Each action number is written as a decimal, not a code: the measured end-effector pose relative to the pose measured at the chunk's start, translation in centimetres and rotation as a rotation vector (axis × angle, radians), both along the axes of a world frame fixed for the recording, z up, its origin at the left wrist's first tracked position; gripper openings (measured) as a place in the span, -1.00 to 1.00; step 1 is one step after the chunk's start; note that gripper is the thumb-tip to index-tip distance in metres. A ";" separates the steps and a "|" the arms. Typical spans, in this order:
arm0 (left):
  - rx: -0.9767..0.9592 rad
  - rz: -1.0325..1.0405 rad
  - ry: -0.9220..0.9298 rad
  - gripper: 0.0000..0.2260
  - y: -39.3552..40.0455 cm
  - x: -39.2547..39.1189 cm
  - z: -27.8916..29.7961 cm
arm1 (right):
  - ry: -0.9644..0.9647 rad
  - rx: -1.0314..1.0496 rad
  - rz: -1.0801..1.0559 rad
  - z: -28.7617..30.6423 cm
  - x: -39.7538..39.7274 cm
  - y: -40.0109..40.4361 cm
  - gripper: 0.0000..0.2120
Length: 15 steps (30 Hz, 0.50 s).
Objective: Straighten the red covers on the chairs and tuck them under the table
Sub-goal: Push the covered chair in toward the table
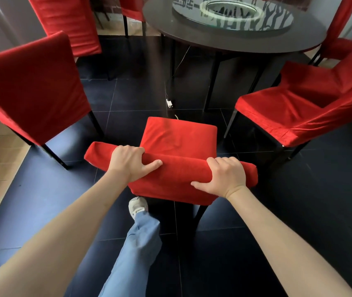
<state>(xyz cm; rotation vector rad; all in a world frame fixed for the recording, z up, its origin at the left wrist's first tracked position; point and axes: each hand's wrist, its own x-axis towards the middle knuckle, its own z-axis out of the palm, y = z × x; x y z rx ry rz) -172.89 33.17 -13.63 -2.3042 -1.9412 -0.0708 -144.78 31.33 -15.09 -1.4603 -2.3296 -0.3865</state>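
From the head view, the near chair (177, 144) stands facing the far table (235, 39), well apart from it, its seat not yet under the top. Both hands sit on the top of its red-covered backrest, most likely so the chair can be steered and pushed in squarely. The left hand (131, 162) wraps over the rail left of middle, fingers curled over the far side, thumb lying along the near face. The right hand (224, 177) clamps the rail toward its right end the same way, thumb pointing left. Both forearms reach forward, nearly straight. A left chair (31, 86) and a right chair (295, 106) stand apart from the table too.
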 end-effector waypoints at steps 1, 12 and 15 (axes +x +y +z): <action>-0.002 0.001 0.004 -0.29 1.0 -0.1 -0.1 | 0.011 -0.004 -0.005 0.0 -0.1 1.0 -0.35; 0.006 -0.013 0.002 -0.21 12.7 -0.3 -0.4 | 0.010 -0.055 -0.047 0.6 -0.3 12.1 -0.31; -0.012 -0.022 -0.003 -0.25 14.7 -0.4 -0.4 | 0.009 -0.066 -0.065 0.7 -0.6 13.8 -0.31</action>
